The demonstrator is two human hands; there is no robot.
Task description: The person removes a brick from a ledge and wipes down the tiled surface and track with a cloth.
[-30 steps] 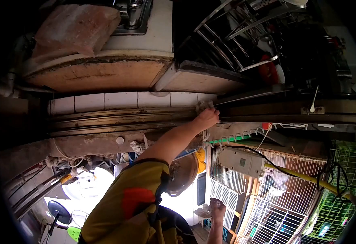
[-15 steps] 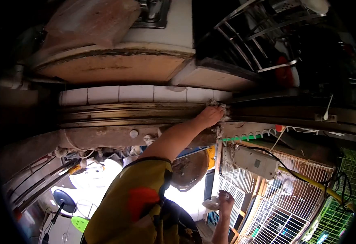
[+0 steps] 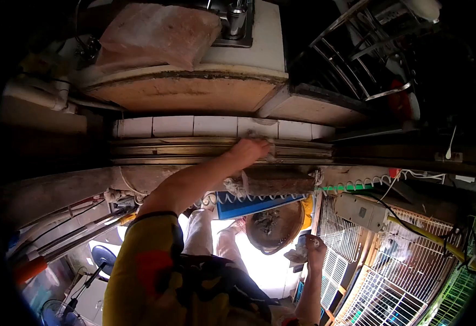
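Observation:
My left hand (image 3: 250, 151) is closed on a crumpled grey rag (image 3: 271, 152). It presses the rag onto the grooved metal track (image 3: 183, 151) of the sill, just below a row of white tiles (image 3: 172, 126). Lower down on the right, my right hand (image 3: 315, 247) is closed on a crumpled, pale grey-white wad (image 3: 296, 254). Whether that wad is cloth or paper I cannot tell. Beneath my arms, a round brown basin (image 3: 273, 231) with grey bits inside stands close to my right hand.
Past the track is a counter edge (image 3: 194, 89) with a plastic-wrapped slab (image 3: 159, 35) and a sink (image 3: 238, 32). A metal rack (image 3: 352, 60) stands upper right. Wire cages (image 3: 395, 261) and a white power box (image 3: 360, 211) are at right. A coiled white cord (image 3: 281, 198) hangs below the ledge.
My left hand has slid leftward along the track with the rag. My right hand has lifted slightly, still holding the pale wad. The view has shifted, and my legs now show below.

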